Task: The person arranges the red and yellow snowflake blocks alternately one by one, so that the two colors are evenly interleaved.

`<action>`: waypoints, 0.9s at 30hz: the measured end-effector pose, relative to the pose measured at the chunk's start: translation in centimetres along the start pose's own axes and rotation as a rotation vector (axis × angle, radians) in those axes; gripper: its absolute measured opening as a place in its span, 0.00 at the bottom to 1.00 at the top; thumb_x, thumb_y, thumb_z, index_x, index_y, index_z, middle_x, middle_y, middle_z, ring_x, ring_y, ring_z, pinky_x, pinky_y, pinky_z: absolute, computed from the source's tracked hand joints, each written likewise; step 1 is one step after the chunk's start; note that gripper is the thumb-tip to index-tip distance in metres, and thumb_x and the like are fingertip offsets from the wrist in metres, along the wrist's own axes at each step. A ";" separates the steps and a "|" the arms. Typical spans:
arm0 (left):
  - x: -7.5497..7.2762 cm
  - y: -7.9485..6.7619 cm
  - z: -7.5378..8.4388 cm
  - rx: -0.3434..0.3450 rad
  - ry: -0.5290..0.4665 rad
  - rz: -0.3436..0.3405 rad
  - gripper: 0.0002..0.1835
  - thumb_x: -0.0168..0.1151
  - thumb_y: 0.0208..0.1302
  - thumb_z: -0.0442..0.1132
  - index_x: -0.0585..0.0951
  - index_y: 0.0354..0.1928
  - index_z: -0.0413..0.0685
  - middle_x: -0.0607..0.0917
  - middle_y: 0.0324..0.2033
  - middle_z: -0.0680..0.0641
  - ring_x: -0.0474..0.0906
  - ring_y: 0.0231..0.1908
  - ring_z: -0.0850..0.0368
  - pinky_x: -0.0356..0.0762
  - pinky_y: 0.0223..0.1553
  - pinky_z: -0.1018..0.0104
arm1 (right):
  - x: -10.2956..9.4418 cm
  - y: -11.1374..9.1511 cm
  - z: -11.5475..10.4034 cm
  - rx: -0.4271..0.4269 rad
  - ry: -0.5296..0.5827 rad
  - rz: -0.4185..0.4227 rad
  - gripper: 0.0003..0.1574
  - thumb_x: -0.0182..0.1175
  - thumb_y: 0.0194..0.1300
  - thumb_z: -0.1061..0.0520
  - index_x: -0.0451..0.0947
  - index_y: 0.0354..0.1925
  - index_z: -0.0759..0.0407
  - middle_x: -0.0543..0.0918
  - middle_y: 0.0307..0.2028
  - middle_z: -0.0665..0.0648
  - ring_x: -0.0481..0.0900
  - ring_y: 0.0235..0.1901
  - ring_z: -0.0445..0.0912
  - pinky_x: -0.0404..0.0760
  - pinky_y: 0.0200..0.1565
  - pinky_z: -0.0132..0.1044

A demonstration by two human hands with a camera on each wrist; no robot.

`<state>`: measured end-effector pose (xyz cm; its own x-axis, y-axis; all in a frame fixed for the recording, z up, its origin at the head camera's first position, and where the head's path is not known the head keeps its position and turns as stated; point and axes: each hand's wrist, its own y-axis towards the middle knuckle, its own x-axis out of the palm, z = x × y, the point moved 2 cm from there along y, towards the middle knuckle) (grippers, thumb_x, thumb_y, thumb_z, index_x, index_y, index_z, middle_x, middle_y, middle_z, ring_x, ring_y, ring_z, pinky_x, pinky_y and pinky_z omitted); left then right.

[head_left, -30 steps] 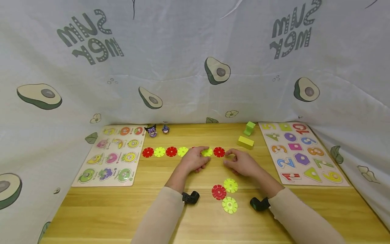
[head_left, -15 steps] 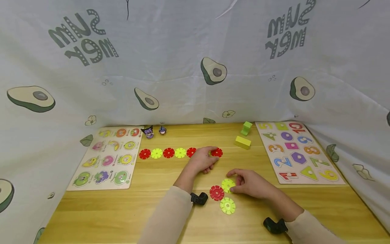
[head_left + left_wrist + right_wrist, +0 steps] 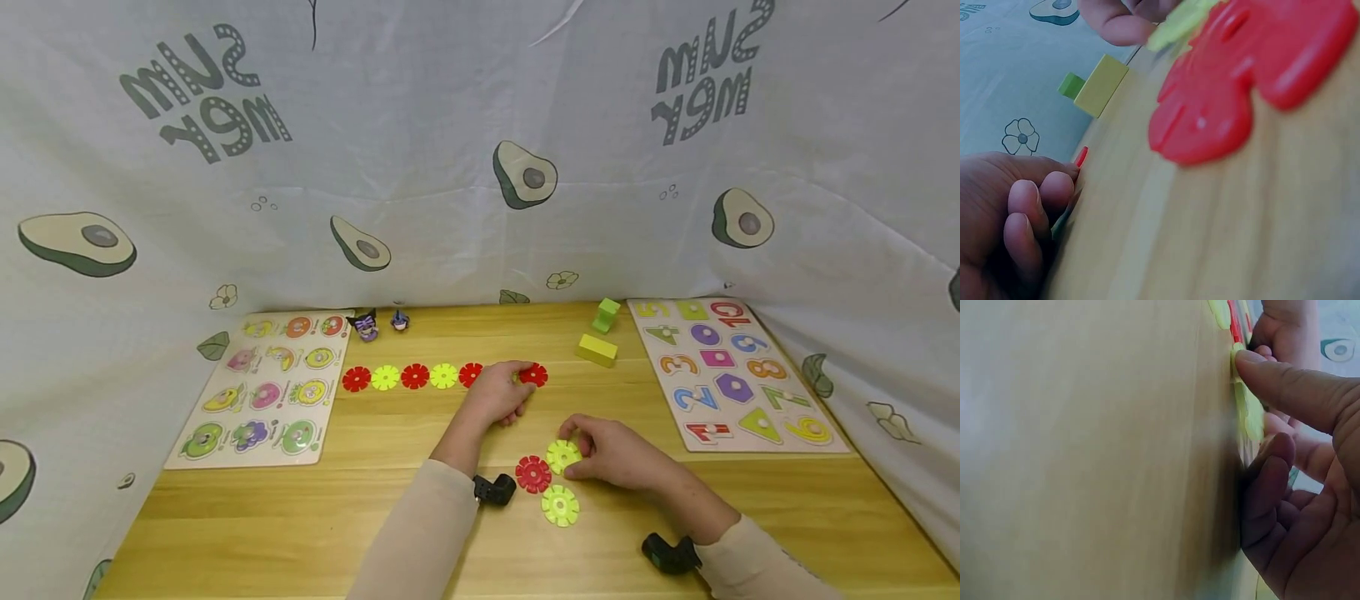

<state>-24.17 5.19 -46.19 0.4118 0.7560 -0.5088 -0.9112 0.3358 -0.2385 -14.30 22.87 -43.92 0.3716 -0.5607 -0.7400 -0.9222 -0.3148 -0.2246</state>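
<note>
A row of alternating red and yellow snowflake discs lies flat on the table, with a yellow disc near its middle. My left hand is at the row's right end, thumb and index finger at opposite edges of the last red snowflake disc; the hand mostly hides the yellow one beside it. Nearer to me, my right hand pinches a yellow snowflake disc between thumb and index finger, its edge low at the tabletop in the right wrist view. Beside it lie a red disc and another yellow disc.
A fruit puzzle board lies at the left, a number-and-shape board at the right. Behind the row stand a yellow block, a green block and two small purple figures, one a figurine. A patterned cloth hangs behind.
My right hand has come from the row's right end down toward me to the loose discs and pinched a yellow one. My left hand has shifted right, onto the last red disc.
</note>
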 end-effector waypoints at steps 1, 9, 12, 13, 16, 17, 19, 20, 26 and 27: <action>0.0 0.0 0.0 0.001 0.001 0.000 0.24 0.59 0.64 0.46 0.71 0.62 0.63 0.78 0.12 0.47 0.71 0.08 0.57 0.73 0.10 0.66 | 0.0 0.0 0.0 0.013 0.005 0.006 0.25 0.73 0.45 0.48 0.72 0.40 0.45 0.71 0.27 0.51 0.68 0.26 0.44 0.66 0.25 0.33; 0.0 -0.2 0.2 0.002 -0.006 0.007 0.24 0.59 0.64 0.45 0.71 0.62 0.62 0.79 0.12 0.47 0.71 0.08 0.56 0.74 0.11 0.65 | -0.8 0.5 0.2 0.100 0.137 0.041 0.19 0.70 0.51 0.54 0.70 0.37 0.50 0.72 0.27 0.54 0.73 0.23 0.46 0.72 0.23 0.34; 0.1 -0.1 0.1 0.000 -0.007 0.011 0.23 0.59 0.64 0.45 0.72 0.62 0.62 0.78 0.12 0.47 0.71 0.08 0.57 0.74 0.10 0.65 | -1.5 1.2 0.4 0.143 0.229 0.112 0.16 0.66 0.57 0.55 0.70 0.41 0.54 0.74 0.26 0.57 0.76 0.21 0.47 0.76 0.23 0.36; 0.1 -0.1 0.0 -0.001 -0.007 0.012 0.23 0.58 0.64 0.45 0.72 0.62 0.62 0.78 0.12 0.47 0.71 0.08 0.57 0.73 0.10 0.65 | -1.8 1.6 0.5 0.159 0.257 0.146 0.16 0.64 0.59 0.55 0.69 0.42 0.55 0.74 0.27 0.57 0.77 0.22 0.48 0.77 0.23 0.37; 0.1 0.1 -0.1 -0.001 0.001 0.013 0.23 0.58 0.64 0.45 0.72 0.61 0.62 0.78 0.12 0.47 0.71 0.08 0.57 0.73 0.10 0.66 | -2.7 2.8 0.8 0.199 0.294 0.255 0.18 0.61 0.62 0.54 0.67 0.46 0.58 0.76 0.28 0.58 0.80 0.23 0.47 0.79 0.25 0.37; 0.1 0.1 -0.1 0.000 0.001 0.013 0.23 0.59 0.64 0.45 0.72 0.61 0.62 0.78 0.12 0.47 0.71 0.08 0.57 0.73 0.10 0.66 | -2.9 3.3 0.9 0.209 0.305 0.280 0.18 0.60 0.63 0.54 0.67 0.48 0.59 0.77 0.29 0.59 0.80 0.24 0.47 0.79 0.26 0.37; 0.1 0.1 -0.1 0.004 -0.003 0.011 0.23 0.59 0.64 0.45 0.72 0.61 0.61 0.78 0.12 0.47 0.71 0.08 0.57 0.74 0.10 0.65 | -3.3 4.2 1.0 0.231 0.328 0.309 0.19 0.59 0.64 0.55 0.66 0.49 0.60 0.78 0.31 0.60 0.81 0.25 0.47 0.81 0.29 0.37; 0.1 0.1 -0.1 0.006 -0.004 0.010 0.23 0.59 0.64 0.45 0.72 0.62 0.61 0.79 0.12 0.47 0.71 0.08 0.57 0.74 0.10 0.65 | -3.4 4.7 1.1 0.242 0.335 0.315 0.20 0.58 0.64 0.55 0.65 0.50 0.61 0.78 0.31 0.60 0.81 0.26 0.47 0.81 0.29 0.37; 0.0 0.1 0.0 0.008 -0.032 0.003 0.23 0.59 0.64 0.44 0.72 0.61 0.61 0.78 0.12 0.46 0.71 0.08 0.56 0.74 0.10 0.64 | -3.6 6.7 1.5 0.298 0.316 0.301 0.19 0.58 0.64 0.57 0.65 0.50 0.64 0.81 0.29 0.59 0.81 0.23 0.44 0.81 0.27 0.35; 0.0 0.0 0.0 0.008 -0.036 0.002 0.23 0.59 0.64 0.44 0.72 0.61 0.61 0.78 0.12 0.46 0.71 0.08 0.56 0.74 0.11 0.64 | -3.6 7.0 1.6 0.305 0.308 0.301 0.19 0.58 0.64 0.57 0.66 0.49 0.64 0.81 0.27 0.59 0.81 0.22 0.44 0.81 0.26 0.35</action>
<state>-24.19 5.24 -46.20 0.4098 0.7761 -0.4793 -0.9120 0.3390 -0.2310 -22.24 23.92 -43.80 0.0580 -0.8053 -0.5900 -0.9652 0.1058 -0.2392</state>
